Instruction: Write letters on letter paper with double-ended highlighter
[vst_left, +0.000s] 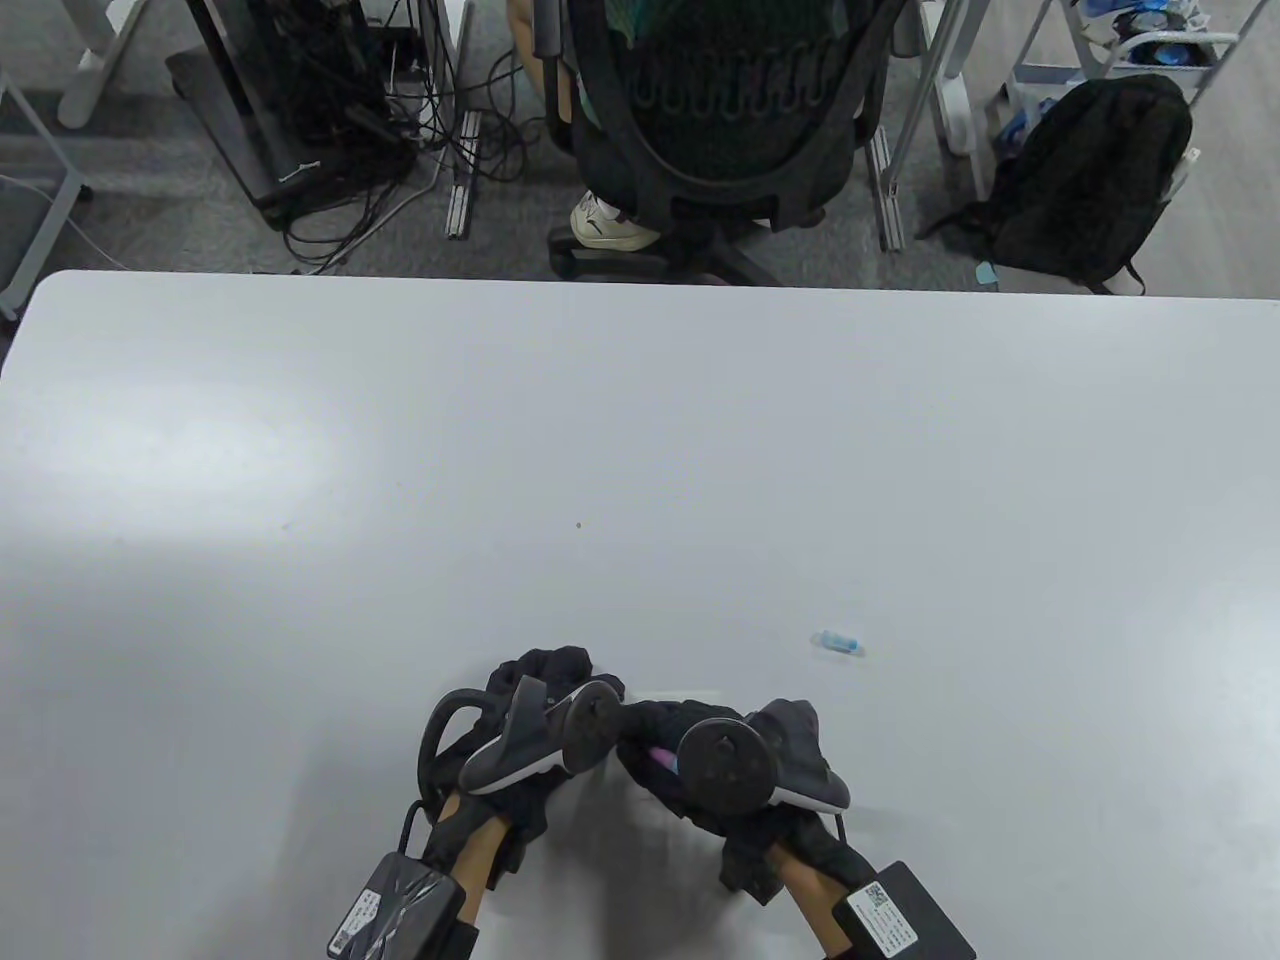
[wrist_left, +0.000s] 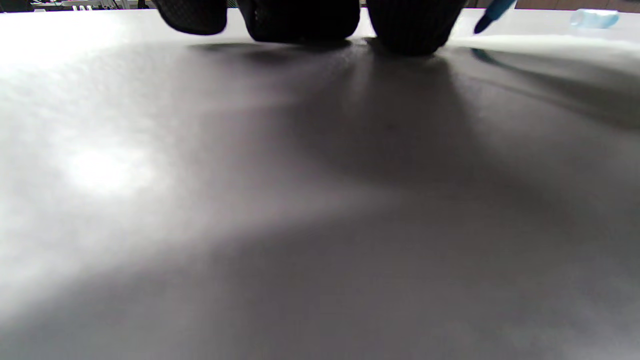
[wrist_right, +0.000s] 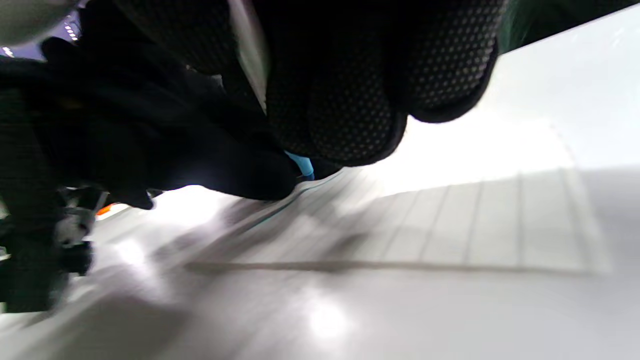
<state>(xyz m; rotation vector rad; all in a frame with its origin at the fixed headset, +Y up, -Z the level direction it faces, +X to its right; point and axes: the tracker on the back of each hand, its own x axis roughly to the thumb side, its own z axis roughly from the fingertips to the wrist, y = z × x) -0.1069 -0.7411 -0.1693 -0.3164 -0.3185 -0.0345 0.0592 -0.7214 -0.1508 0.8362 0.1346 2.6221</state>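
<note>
Both hands close together at the near edge of the tabletop (vst_left: 640, 450). Right hand (vst_left: 735, 775) curled round the highlighter (wrist_right: 301, 164), blue tip down on the ruled paper (wrist_right: 500, 220) beneath. Left hand (vst_left: 535, 720) just beside, fingertips (wrist_left: 410, 25) pressed flat on the sheet, gripping nothing. Blue cap (vst_left: 838, 643) well apart, lying toward the right edge, nearer the right hand.

Blue highlighter (wrist_right: 301, 165), ruled white paper (wrist_right: 500, 235)
</note>
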